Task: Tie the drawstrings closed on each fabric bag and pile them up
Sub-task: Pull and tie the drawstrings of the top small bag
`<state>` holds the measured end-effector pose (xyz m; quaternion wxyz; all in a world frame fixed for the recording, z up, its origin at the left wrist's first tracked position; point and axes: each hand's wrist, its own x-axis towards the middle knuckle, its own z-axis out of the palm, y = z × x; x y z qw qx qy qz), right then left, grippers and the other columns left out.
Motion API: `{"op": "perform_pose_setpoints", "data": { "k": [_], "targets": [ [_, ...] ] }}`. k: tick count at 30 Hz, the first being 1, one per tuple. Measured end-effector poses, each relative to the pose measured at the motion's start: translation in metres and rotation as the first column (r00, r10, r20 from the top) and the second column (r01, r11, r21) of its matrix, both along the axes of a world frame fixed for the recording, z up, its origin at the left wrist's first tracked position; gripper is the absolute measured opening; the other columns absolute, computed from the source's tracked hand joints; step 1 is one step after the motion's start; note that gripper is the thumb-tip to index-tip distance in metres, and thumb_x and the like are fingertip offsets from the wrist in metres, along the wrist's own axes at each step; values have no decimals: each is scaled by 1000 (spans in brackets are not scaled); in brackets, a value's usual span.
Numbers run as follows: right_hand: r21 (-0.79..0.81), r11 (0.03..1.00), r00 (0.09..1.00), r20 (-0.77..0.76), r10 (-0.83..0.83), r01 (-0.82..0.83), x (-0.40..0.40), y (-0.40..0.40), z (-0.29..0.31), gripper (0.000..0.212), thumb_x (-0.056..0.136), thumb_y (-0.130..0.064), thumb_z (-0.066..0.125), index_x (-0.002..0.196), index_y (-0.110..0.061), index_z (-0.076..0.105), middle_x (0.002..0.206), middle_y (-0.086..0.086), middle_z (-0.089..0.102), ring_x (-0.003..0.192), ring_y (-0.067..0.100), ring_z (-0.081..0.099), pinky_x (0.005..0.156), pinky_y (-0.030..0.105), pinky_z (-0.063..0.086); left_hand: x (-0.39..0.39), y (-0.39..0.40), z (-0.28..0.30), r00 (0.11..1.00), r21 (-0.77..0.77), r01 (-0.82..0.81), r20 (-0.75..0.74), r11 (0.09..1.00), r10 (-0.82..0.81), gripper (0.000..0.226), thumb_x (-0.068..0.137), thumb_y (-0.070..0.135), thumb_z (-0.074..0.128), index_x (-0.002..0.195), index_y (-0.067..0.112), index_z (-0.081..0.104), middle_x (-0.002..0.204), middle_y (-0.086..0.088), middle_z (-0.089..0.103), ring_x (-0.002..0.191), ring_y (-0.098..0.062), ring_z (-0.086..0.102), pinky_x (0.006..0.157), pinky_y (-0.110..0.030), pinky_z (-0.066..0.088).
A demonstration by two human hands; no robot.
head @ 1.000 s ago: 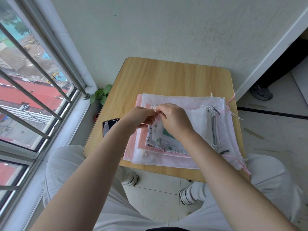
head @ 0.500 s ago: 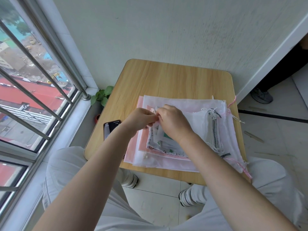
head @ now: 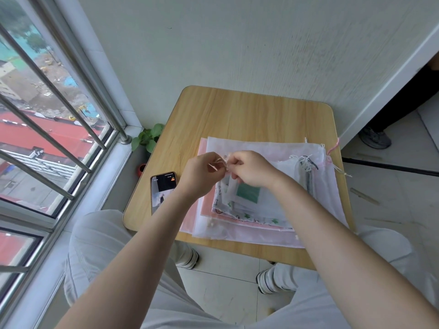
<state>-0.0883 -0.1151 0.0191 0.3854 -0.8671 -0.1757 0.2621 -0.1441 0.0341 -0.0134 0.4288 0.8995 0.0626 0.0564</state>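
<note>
A: Going left to right: window (head: 47, 138), little plant (head: 148, 137), phone (head: 164, 189) on the counter (head: 237, 115), then the hands. The left hand (head: 202, 174) and right hand (head: 251, 172) are both curled tight, each grip pinching an end of the thin white drawstring (head: 219, 161) between them.

B: Tips for the knot?

A: I'd keep both ends taut and pull evenly outward so it cinches right at the bag mouth, no slack loop.

B: Where's the bag?

A: The small bag (head: 247, 193) with the green patch hangs just under the right hand, its lower part on the pile of bags (head: 261, 231). Tied strings bunch at the pile's right edge.
</note>
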Motion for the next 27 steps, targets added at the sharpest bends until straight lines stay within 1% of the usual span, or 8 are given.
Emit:
{"op": "perform_pose_setpoints", "data": {
  "k": [5, 7, 10, 13, 16, 21, 25, 27],
  "targets": [
    [279, 937, 913, -397, -87, 211, 1, -5, -6, 15, 98, -2, 51, 87, -8, 59, 66, 7, 56, 52, 15, 51, 48, 23, 37, -6, -2, -8, 981, -142, -154, 99, 978, 169, 37, 79, 17, 79, 94, 21, 46, 83, 6, 62, 68, -9, 64, 62, -19, 50],
    [331, 898, 861, -499, -93, 289, 1, -5, -7, 14, 97, -1, 52, 87, -7, 59, 63, 7, 56, 51, 16, 51, 48, 24, 36, -7, -3, -11, 958, -25, -206, 201, 978, 206, 40, 75, 20, 82, 90, 18, 45, 83, 4, 55, 64, -9, 53, 57, -17, 42],
    [351, 872, 819, -567, -91, 340, 0, -6, -9, 15, 96, -2, 54, 85, -7, 61, 65, 8, 57, 52, 17, 51, 49, 24, 38, -4, -6, -11, 953, 120, -145, 284, 982, 106, 20, 76, 9, 78, 78, 13, 58, 75, 2, 60, 62, -11, 51, 58, -19, 39],
    [329, 871, 815, -566, -128, 365, 0, -6, -10, 16, 96, -2, 54, 83, -6, 61, 68, 10, 56, 51, 16, 51, 49, 24, 38, -5, -6, -9, 963, 126, -93, 263, 988, 57, 9, 79, 6, 74, 81, 14, 72, 77, 10, 67, 64, -5, 58, 61, -8, 43],
    [301, 879, 827, -538, -162, 369, 1, -8, -11, 17, 96, -1, 54, 81, -5, 60, 67, 10, 56, 49, 14, 51, 49, 23, 39, -7, -7, -7, 983, 66, -57, 178, 996, 45, 8, 82, 12, 72, 87, 16, 76, 76, 19, 65, 66, 3, 61, 64, -7, 47],
    [268, 903, 855, -488, -174, 337, 2, -10, -11, 9, 94, 0, 59, 86, -2, 63, 69, 10, 62, 53, 15, 58, 50, 22, 45, -4, -6, -7, 990, 106, -58, 132, 993, 44, 6, 82, 19, 76, 83, 14, 76, 73, 14, 65, 64, 4, 57, 61, -4, 42],
    [232, 929, 900, -398, -179, 287, 2, -13, -10, 7, 89, 4, 63, 91, -1, 66, 78, 14, 71, 63, 20, 67, 58, 24, 54, -3, -7, -6, 999, 143, 5, 53, 990, -12, 8, 85, 17, 66, 81, 12, 70, 75, 2, 68, 69, -14, 62, 64, -27, 52],
    [154, 954, 944, -250, -214, 257, 4, -14, -11, 8, 88, 3, 64, 89, -4, 68, 80, 14, 73, 64, 20, 68, 63, 27, 57, -3, -5, -6, 999, 185, 37, -10, 982, -36, 10, 85, 14, 60, 80, 8, 66, 73, -1, 64, 67, -19, 58, 61, -32, 48]
  ]
}}
